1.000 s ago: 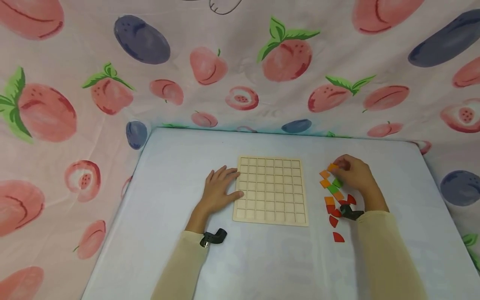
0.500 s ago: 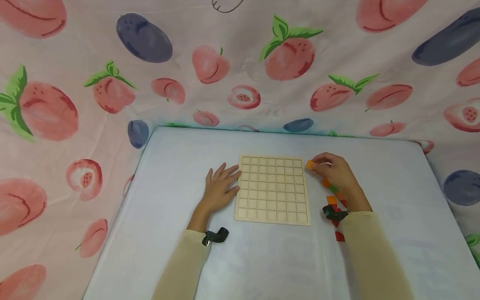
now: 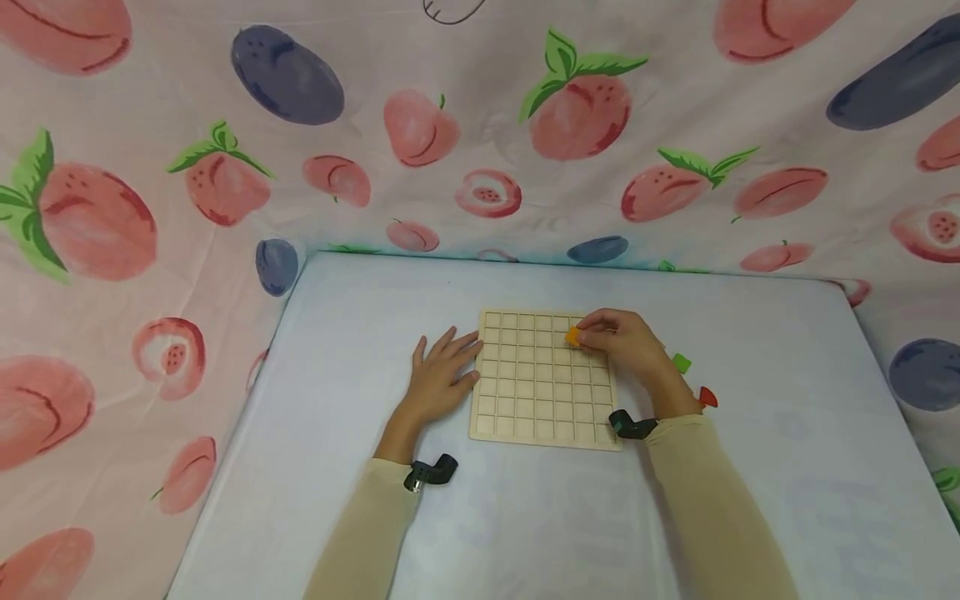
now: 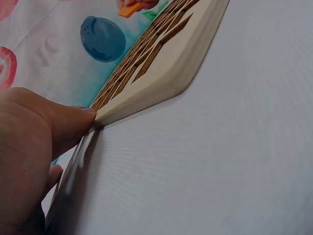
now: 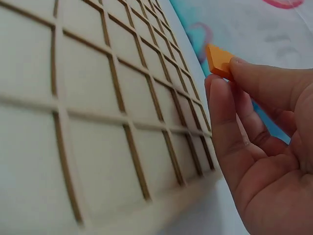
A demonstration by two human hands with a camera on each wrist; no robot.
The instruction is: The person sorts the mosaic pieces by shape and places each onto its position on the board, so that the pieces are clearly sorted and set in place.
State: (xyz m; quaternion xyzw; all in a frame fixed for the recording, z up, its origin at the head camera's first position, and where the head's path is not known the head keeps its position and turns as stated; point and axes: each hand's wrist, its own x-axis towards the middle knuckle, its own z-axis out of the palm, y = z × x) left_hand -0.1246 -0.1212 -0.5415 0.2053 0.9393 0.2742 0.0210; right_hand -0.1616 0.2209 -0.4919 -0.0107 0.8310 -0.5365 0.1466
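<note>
The right hand (image 3: 626, 342) pinches an orange tile (image 3: 573, 337) between thumb and index fingertip. The tile is the held part and sits at the hand's left, projecting past the fingertips. Governing relation: tile above, wooden grid board (image 3: 534, 390) below. In the head view, the tile overlies the far right portion of the board; both wrist views show it raised off the surface and tilted. The height of the gap, and hence the exact cell beneath, cannot be read reliably from these angles. The tile presents no clear long axis.

The right hand is the nearer of the two to the tile. The left hand (image 3: 438, 383) lies at the opposite side of the board, fingers extended and spread, thumb touching the left edge.

Beyond the right wrist, to the right of the board, a green tile (image 3: 682, 363) and a red fan-shaped piece (image 3: 707, 397) lie on the white tabletop (image 3: 525, 517).
</note>
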